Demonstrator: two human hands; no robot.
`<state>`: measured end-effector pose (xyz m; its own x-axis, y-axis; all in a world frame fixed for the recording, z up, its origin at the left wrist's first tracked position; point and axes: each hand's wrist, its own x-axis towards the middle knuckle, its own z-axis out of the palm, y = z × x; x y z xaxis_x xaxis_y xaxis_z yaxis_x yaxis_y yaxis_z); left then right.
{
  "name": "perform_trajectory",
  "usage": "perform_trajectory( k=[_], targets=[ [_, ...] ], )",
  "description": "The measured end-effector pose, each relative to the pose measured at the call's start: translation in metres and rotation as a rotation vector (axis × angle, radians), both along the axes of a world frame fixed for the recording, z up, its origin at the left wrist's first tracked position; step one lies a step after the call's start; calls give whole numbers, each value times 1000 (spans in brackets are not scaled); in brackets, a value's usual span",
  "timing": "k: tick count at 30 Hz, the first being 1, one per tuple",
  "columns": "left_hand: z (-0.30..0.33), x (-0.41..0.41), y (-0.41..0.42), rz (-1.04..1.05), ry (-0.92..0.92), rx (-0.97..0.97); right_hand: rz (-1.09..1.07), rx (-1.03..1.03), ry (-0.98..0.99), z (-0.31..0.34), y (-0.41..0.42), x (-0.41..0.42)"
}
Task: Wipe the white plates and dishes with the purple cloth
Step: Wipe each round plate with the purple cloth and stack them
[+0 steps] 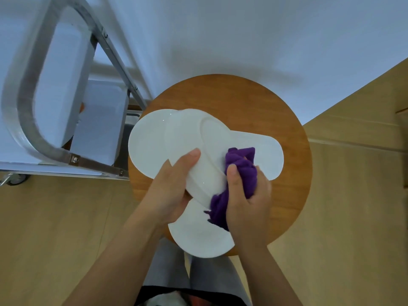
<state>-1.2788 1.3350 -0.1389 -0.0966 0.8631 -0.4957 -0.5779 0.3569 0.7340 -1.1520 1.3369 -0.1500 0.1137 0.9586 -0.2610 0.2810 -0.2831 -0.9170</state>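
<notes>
Near edge of the round wooden table (254, 100): a white plate (198, 237) lies flat. Above it, left hand (170, 191) grips the oval dish (205, 155), thumb curled over its rim, long axis running away-left. Right hand (245, 197), fingers bunched round the purple cloth (240, 166), presses it on the dish's right side. Further plates behind.

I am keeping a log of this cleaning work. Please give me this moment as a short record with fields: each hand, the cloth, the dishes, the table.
left hand: grips the edge of the oval dish, lifted and tilted
right hand: holds the bunched purple cloth
cloth: pressed on the held dish
other dishes: round plate at left, long dish at right, near plate by the person
table: round wooden table
</notes>
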Motion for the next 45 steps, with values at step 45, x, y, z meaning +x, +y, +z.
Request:
perform_trajectory(
  k=[45],
  targets=[
    [17, 4, -41, -460, 496, 154, 95, -332, 283, 9, 24, 36]
  ],
)
